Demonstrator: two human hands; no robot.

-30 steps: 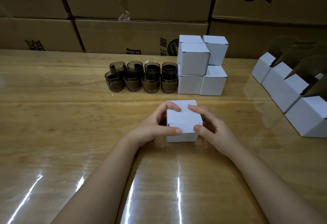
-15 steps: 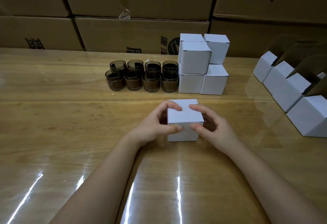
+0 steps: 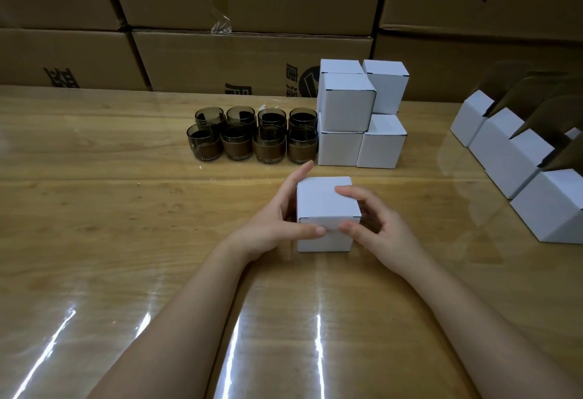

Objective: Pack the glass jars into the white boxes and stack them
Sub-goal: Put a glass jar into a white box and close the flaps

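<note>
I am watching the white box [image 3: 325, 206] sitting closed on the counter [image 3: 126, 241], with both hands holding it. The left hand [image 3: 274, 225] is cupping its left side, fingers [image 3: 298, 181] lying fairly straight along the wall and the thumb pressing the front face. The right hand [image 3: 383, 228] is pinching it, forefinger on the lid and thumb on the front. Just behind the box, a stack of closed boxes [image 3: 347, 108] is standing. Behind the box to its left, eight dark jars [image 3: 252, 136] are sitting in two rows just beside that stack. Well to the box's right, open boxes [image 3: 511, 159] are lining up. Brown cartons [image 3: 252, 61] are rising beyond everything.
</note>
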